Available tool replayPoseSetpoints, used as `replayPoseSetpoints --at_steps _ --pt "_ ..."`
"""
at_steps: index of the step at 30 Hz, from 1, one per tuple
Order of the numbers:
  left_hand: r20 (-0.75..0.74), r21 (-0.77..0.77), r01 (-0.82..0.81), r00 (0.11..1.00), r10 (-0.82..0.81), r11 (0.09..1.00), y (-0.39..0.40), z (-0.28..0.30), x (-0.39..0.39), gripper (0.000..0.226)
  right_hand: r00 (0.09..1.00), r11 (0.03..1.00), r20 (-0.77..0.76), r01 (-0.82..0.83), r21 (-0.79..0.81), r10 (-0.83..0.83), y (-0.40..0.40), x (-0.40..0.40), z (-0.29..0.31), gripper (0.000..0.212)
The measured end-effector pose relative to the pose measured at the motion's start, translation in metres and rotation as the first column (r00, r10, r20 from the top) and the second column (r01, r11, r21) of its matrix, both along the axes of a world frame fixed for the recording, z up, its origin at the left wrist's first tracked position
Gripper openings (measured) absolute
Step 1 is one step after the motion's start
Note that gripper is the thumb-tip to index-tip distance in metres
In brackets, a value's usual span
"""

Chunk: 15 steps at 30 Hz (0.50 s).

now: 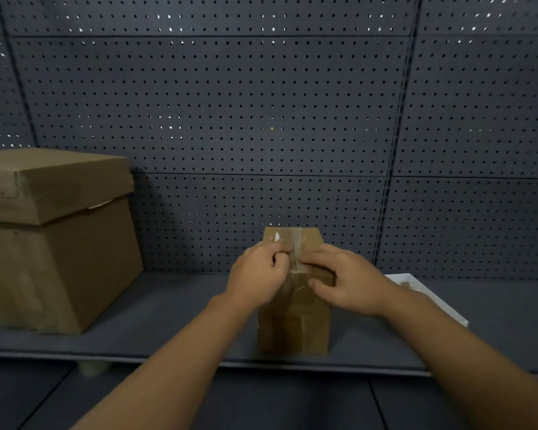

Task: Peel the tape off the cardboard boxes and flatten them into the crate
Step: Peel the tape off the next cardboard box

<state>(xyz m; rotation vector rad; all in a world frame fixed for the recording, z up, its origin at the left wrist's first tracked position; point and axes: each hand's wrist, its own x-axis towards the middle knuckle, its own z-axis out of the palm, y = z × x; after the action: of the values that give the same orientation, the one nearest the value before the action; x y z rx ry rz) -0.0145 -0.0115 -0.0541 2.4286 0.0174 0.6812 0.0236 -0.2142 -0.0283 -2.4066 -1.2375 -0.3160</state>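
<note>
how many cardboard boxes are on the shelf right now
2: a big box at the shelf's left end and a small taped box in the middle under both hands. Others may sit out of view.

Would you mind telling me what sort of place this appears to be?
Probably a stockroom or shop shelving bay: a dark pegboard back panel, a metal shelf, and cardboard boxes, a large box and a small taped box.
</note>
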Motion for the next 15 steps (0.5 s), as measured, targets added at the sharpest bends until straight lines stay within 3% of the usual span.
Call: replayPoseSetpoints --at_steps 3,11,15 --pt "-0.037 -0.005 0.017 0.999 -0.017 1.0 0.004 0.001 0.0 0.057 0.999 0.999 0.046 -0.018 -0.03 0.019 -0.002 -0.003 -0.01 0.057" --pt "-0.099 -0.111 0.17 0.979 -0.181 0.979 0.012 0.001 0.003 0.053 0.967 0.981 0.251 0.097 -0.17 -0.052 0.003 -0.015 -0.008 0.056" --pt "0.056 -0.407 0.203 0.979 -0.197 0.891 0.008 -0.01 -0.002 0.036 0.946 0.959 0.312 0.169 -0.229 -0.093 0.0 -0.017 -0.005 0.064"
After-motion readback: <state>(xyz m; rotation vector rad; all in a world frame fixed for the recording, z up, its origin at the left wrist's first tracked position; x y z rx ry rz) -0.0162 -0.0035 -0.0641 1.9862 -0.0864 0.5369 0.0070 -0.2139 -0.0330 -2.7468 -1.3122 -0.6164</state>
